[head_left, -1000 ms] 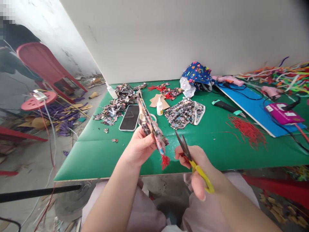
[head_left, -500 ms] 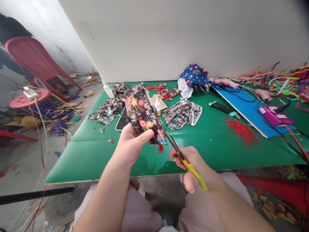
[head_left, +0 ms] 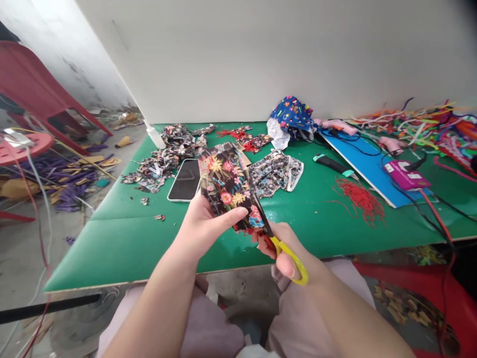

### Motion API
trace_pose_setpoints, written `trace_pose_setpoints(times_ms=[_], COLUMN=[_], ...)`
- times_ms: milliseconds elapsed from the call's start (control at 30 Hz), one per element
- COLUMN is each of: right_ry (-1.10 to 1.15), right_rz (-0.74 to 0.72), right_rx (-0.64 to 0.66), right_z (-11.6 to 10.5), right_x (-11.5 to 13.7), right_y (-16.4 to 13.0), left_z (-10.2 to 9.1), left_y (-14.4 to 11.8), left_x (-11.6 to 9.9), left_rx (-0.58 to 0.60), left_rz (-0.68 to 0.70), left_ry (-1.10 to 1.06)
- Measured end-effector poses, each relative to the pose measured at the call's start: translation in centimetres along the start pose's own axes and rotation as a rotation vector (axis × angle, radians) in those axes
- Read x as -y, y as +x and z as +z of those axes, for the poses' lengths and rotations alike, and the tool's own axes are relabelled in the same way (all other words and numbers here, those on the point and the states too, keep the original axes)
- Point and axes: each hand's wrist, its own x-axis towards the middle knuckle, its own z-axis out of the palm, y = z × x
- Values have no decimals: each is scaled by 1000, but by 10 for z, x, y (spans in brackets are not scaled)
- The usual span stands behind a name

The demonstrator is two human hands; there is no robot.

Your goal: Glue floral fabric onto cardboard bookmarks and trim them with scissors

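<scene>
Head view: hands (head_left: 196, 224) grip flat floral fabric (head_left: 228, 184), left, and slim yellow-handled scissors (head_left: 297, 260), right.

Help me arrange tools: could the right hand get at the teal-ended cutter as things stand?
Probably not right away: the right hand holds yellow-handled scissors, though nothing visible blocks its way to the cutter.

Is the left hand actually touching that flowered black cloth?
Touching: in the head view, the left hand grips the flowered black cloth, its thumb lying across the front.
</scene>
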Motion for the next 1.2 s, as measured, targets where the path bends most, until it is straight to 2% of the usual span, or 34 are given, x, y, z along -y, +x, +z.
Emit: trace_pose_setpoints(times_ms=[167, 433, 700, 1000, 1200], right_ry=[81, 88, 13, -50, -22], right_rz=[36, 19, -16, -12, 12], right_rx=[0, -59, -115, -119, -130], right_z=[-2, 2, 5, 6, 6], right_x=[3, -1, 5, 5, 6], right_y=[0, 0, 0, -1, -1], left_z=[2, 3, 4, 2, 1], left_y=[0, 0, 0, 0, -1], left_x=[1, -1, -3, -2, -2], left_rx=[43, 59, 74, 57, 58], left_rz=[-4, 12, 15, 15, -39], left_ry=[108, 154, 174, 181, 159])
